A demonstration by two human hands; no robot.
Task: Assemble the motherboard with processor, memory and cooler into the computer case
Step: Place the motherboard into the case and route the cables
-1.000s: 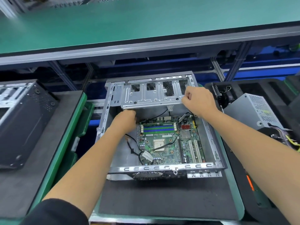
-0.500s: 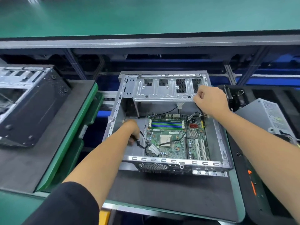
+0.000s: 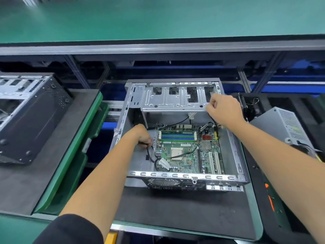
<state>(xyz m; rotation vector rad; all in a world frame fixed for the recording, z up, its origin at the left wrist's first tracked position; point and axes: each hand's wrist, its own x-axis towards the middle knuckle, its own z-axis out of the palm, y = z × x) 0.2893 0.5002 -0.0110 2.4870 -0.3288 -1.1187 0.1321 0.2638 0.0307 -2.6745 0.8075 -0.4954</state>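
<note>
An open silver computer case [image 3: 235,150] lies on a dark mat. Inside it sits a green motherboard [image 3: 189,155] with blue and green memory slots [image 3: 177,135] and a bare processor [image 3: 176,154] at its centre. No cooler is mounted on it. My left hand [image 3: 142,135] is inside the case left of the board and pinches a thin black cable [image 3: 149,155] that loops down toward a white label. My right hand [image 3: 223,111] grips the right end of the hinged drive cage [image 3: 168,101] at the back of the case.
A second case [image 3: 29,117] lies on a green-edged tray to the left. A silver power supply [image 3: 284,127] rests in black foam at the right. A green conveyor shelf [image 3: 158,18] runs above and behind.
My left hand came down from under the drive cage to the case floor and took hold of the black cable. My right hand stays on the cage.
</note>
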